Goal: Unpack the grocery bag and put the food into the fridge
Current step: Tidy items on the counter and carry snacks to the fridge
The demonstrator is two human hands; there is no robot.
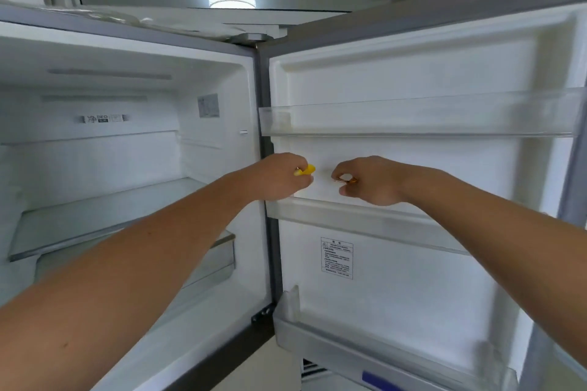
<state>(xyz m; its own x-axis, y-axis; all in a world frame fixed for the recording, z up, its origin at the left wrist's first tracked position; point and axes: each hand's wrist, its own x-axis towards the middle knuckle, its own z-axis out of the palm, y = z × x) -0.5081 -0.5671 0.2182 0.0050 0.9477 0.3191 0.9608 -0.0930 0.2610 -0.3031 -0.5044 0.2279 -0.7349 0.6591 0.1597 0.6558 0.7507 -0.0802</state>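
The fridge stands open, its white door swung to the right. My left hand is closed around a small yellow item just above the left end of the middle door shelf. My right hand is beside it, fingers pinched on a small orange-and-gold item, mostly hidden by the fingers. Both hands hover over the same door shelf, a short gap apart. The grocery bag is out of view.
The main compartment on the left has a glass shelf and a drawer below it. An upper door shelf and a lower door bin are transparent. A ceiling lamp glows above.
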